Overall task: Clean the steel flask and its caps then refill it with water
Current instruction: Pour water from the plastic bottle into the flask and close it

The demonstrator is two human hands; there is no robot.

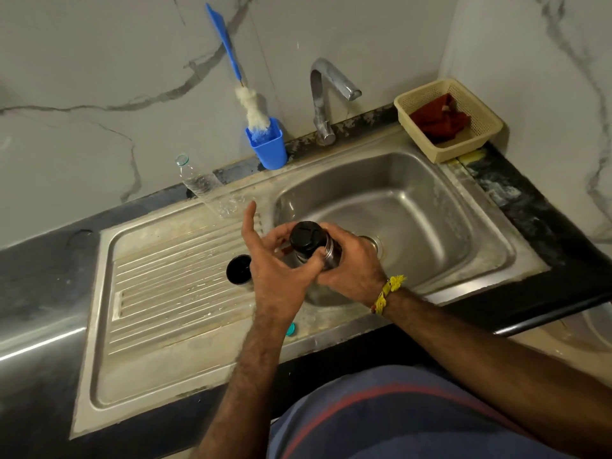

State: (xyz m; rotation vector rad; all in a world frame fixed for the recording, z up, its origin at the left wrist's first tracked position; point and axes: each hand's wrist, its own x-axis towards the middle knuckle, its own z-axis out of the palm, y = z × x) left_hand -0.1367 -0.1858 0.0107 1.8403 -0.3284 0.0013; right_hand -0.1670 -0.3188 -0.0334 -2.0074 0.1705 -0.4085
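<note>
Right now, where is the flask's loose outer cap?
In the head view, the outer cap sits open side up on the ribbed drainboard, left of the basin and just left of the left hand.

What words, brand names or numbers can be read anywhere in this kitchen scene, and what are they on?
None can be read.
Flask, gripped by both hands: its black inner cap has raised marks, too blurred to read.
Clear plastic bottle: no label visible.
Blue holder, beige basket, tap: no lettering shows.
</note>
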